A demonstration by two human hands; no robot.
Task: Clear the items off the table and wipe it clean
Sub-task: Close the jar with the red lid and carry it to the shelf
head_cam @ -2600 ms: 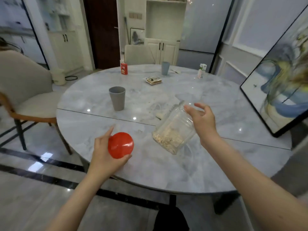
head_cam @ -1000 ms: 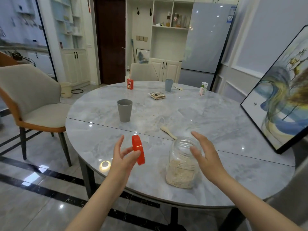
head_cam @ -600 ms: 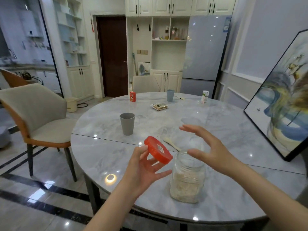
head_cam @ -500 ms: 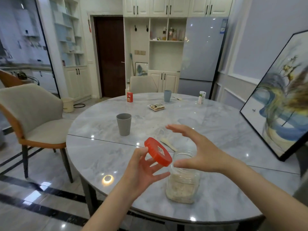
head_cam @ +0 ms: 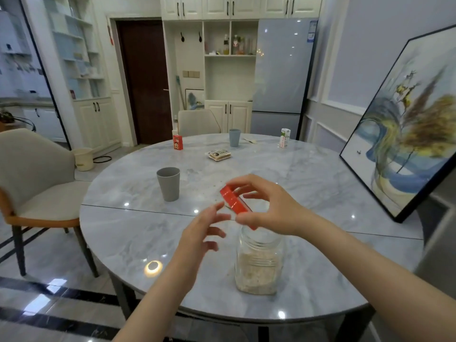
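Since half a second ago, red lid (head_cam: 235,203) passed from the left hand (head_cam: 197,239) to the right hand (head_cam: 270,208). Now pinched by its rim between right thumb and curled fingers, tilted, held just above the open mouth of the glass jar (head_cam: 257,262) at lower centre of the frame. Left hand beside it, fingers spread and loose, gripping nothing, fingertips near the lid's lower edge but seemingly apart from it. Jar upright on the marble table (head_cam: 148,238), about a third full of pale grain. Left of centre on the table, a grey cup (head_cam: 168,183). Toward the far edge, upper centre: a red carton (head_cam: 178,142), a wrapped snack (head_cam: 219,154), a blue cup (head_cam: 234,137), a pale spoon (head_cam: 250,140) and a white carton (head_cam: 285,138). At right, a framed painting (head_cam: 404,124) leaning on the table's edge. At left, a beige chair (head_cam: 37,183).
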